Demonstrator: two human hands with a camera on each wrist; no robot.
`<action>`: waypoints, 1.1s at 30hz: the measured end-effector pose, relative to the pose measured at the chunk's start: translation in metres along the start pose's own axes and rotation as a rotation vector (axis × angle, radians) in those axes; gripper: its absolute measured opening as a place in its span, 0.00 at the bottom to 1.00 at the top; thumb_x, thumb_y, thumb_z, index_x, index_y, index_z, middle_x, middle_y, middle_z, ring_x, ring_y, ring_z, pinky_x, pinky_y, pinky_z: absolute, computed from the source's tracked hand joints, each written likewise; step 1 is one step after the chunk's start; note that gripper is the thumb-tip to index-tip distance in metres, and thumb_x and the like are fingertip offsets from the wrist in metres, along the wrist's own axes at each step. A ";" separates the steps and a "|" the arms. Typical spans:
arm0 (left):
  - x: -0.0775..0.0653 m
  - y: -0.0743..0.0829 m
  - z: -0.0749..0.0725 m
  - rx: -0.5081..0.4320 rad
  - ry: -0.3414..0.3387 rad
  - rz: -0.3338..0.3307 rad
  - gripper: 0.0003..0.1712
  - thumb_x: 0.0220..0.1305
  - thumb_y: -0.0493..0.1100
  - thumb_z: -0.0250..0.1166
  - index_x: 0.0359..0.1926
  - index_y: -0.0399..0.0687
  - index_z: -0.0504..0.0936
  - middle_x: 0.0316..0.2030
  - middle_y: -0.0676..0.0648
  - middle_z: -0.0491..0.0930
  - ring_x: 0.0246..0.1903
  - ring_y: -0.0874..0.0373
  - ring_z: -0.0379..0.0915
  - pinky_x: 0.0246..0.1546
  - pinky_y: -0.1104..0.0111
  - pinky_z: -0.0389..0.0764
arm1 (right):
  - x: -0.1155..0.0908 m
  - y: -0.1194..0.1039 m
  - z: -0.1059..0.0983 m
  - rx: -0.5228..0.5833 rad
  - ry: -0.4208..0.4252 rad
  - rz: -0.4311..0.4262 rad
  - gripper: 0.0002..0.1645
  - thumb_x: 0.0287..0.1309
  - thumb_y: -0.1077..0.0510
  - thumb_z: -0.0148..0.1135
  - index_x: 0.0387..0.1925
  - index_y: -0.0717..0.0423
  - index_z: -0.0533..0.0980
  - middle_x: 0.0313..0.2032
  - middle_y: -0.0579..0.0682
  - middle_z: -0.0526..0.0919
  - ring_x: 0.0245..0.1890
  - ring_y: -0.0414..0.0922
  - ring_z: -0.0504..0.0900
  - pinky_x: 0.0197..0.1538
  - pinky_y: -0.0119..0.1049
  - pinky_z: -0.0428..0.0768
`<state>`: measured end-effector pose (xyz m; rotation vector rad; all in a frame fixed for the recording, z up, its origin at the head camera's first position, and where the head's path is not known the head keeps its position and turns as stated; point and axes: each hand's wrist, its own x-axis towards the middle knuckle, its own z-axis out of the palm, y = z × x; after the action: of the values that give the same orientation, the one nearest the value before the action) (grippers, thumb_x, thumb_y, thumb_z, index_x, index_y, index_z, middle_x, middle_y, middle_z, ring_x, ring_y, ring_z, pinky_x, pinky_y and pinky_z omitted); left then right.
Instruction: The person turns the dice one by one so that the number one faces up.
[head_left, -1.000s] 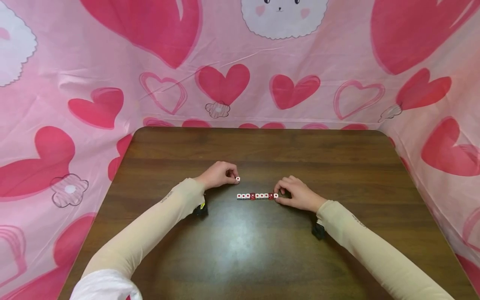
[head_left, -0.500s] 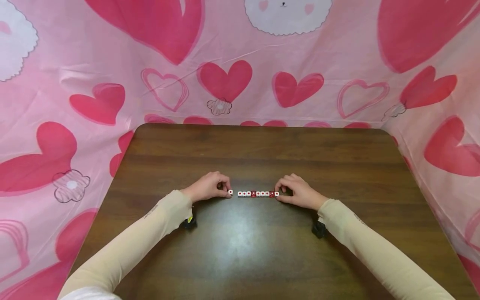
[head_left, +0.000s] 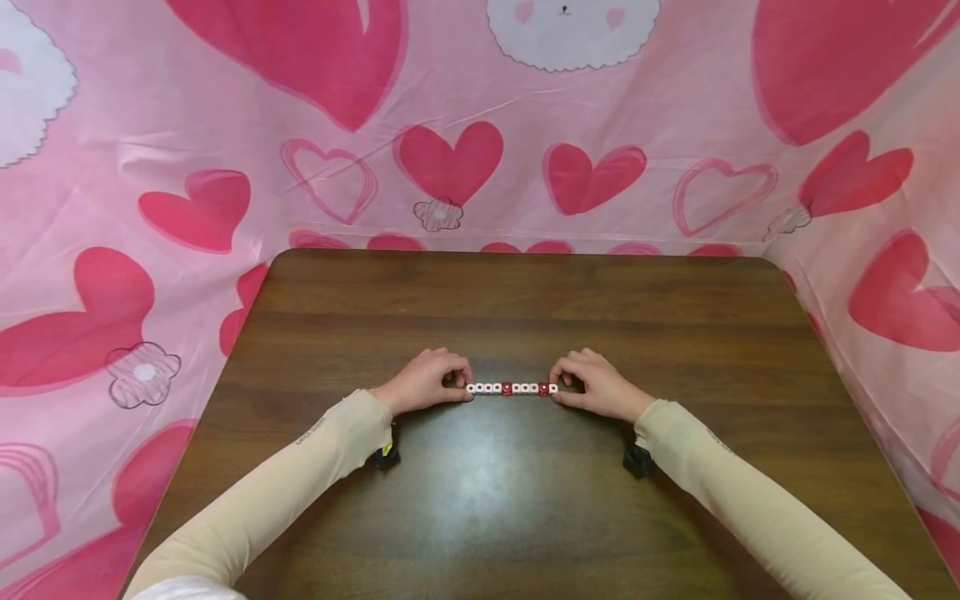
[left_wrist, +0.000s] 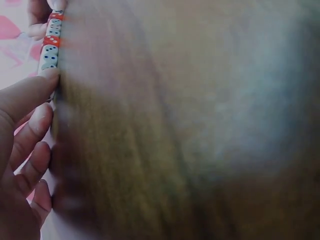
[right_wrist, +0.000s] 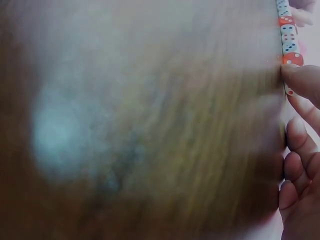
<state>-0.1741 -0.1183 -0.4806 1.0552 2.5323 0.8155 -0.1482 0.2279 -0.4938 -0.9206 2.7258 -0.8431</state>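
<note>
A straight row of small dice (head_left: pixel 525 388), mostly white with two red ones, lies on the brown wooden table in the head view. My left hand (head_left: pixel 427 381) pinches the white die (head_left: pixel 470 388) at the left end, which now sits against its neighbour. At the other end, my right hand (head_left: pixel 596 386) pinches the last white die (head_left: pixel 553 388) between thumb and finger. The left wrist view has the thumb (left_wrist: pixel 42 82) over the near end of the row, partly hiding that die. In the right wrist view a red die (right_wrist: pixel 293 59) shows just beyond the thumb.
The table (head_left: pixel 480 517) stretches out on all sides of the row, with a bright light reflection in front of it. A pink cloth (head_left: pixel 517 100) with hearts hangs behind the table and at both sides.
My left hand has brought its die down from behind, then rightward against the row's left end, closing the gap. The right hand has stayed at the right end.
</note>
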 end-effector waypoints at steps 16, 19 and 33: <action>0.000 -0.005 0.010 0.013 0.052 -0.005 0.08 0.68 0.48 0.73 0.42 0.56 0.82 0.30 0.63 0.76 0.34 0.63 0.66 0.47 0.61 0.66 | -0.002 -0.001 0.005 0.028 0.037 0.019 0.12 0.60 0.54 0.76 0.39 0.45 0.77 0.31 0.40 0.70 0.35 0.42 0.65 0.44 0.41 0.61; 0.000 -0.005 0.011 0.011 0.067 -0.011 0.08 0.68 0.48 0.72 0.43 0.55 0.82 0.29 0.63 0.76 0.34 0.63 0.66 0.48 0.59 0.67 | -0.001 0.000 0.006 0.040 0.060 0.015 0.12 0.60 0.56 0.76 0.39 0.45 0.77 0.30 0.40 0.70 0.34 0.42 0.64 0.43 0.41 0.61; -0.001 -0.004 0.013 -0.021 0.100 -0.055 0.09 0.68 0.45 0.72 0.43 0.51 0.81 0.27 0.63 0.75 0.33 0.62 0.65 0.52 0.55 0.66 | 0.004 -0.002 0.006 0.062 0.074 0.045 0.11 0.61 0.58 0.75 0.39 0.46 0.78 0.28 0.39 0.71 0.34 0.41 0.65 0.43 0.40 0.61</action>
<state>-0.1699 -0.1160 -0.4936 0.9559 2.6167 0.8991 -0.1489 0.2213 -0.4973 -0.8298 2.7537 -0.9652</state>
